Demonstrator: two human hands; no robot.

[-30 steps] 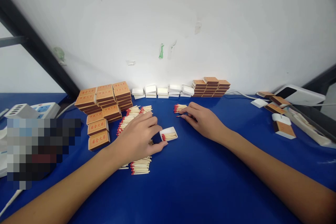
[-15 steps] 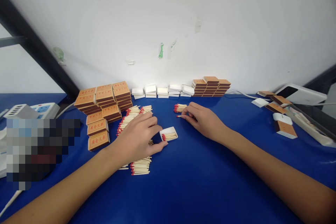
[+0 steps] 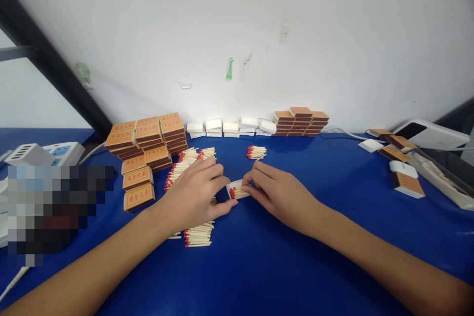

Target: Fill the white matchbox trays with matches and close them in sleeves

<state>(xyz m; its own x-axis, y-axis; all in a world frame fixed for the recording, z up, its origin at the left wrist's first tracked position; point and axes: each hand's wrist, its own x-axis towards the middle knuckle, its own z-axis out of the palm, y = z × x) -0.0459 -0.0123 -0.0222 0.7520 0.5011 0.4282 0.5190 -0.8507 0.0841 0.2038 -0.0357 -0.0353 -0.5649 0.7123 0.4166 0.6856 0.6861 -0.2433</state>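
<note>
My left hand (image 3: 200,187) grips the left end of a small white matchbox tray (image 3: 229,189) between thumb and fingers. Inside the tray lie red-headed matchsticks (image 3: 237,192), heads toward the left. Over the tray's right side, my right hand (image 3: 279,192) has its thumb and fingertips pinched on a matchstick, mostly hidden among the others. A small heap of matchsticks (image 3: 256,152) rests on the blue table beyond the right hand. Larger heaps of matchsticks (image 3: 199,234) lie around and partly beneath the left hand.
Stacked orange matchboxes (image 3: 138,196) stand at left, with another matchbox stack (image 3: 300,121) by the wall. White trays (image 3: 231,129) line the wall between them. Several loose matchboxes (image 3: 407,183) and a white device (image 3: 429,133) sit at right. A power strip (image 3: 66,152) lies far left.
My right hand has moved left and nearer, from beside the small match heap to the tray, bringing a matchstick. The left hand stays on the tray.
</note>
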